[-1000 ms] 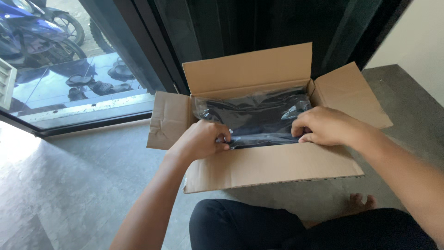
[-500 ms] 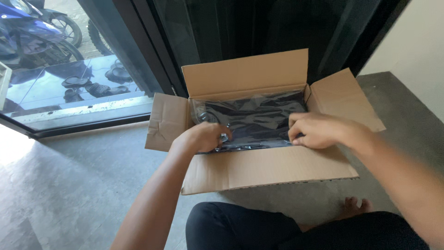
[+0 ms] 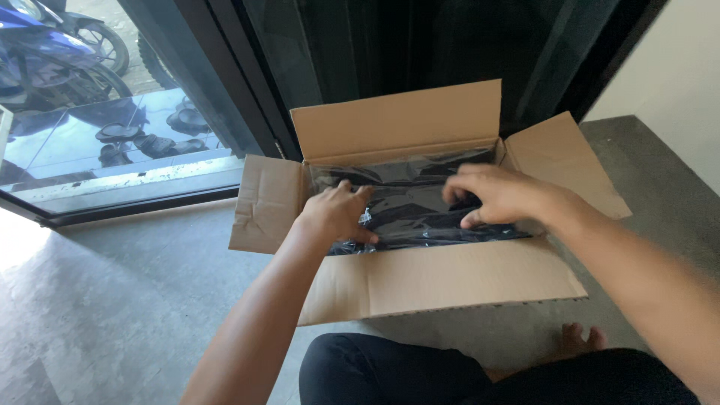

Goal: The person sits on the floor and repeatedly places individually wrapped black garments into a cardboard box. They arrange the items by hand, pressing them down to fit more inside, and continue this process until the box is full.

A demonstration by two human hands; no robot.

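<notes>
Black plastic-wrapped bundle [image 3: 420, 202] lies inside an open cardboard box [image 3: 450, 281] on the concrete floor [image 3: 112, 330]. Left hand [image 3: 335, 214] presses its wrap with fingers curled; right hand [image 3: 501, 196] rests on it, fingers loosely spread, not clamped. Thin slippery film could tear or slide from a pinch.

Grey concrete floor [image 3: 112, 322] all around, dark glass door [image 3: 390, 52] right behind. Outside there's a blue motorbike [image 3: 45, 56] parked, with a few dark sandals [image 3: 142, 139] lying on the tiles just beside it.
</notes>
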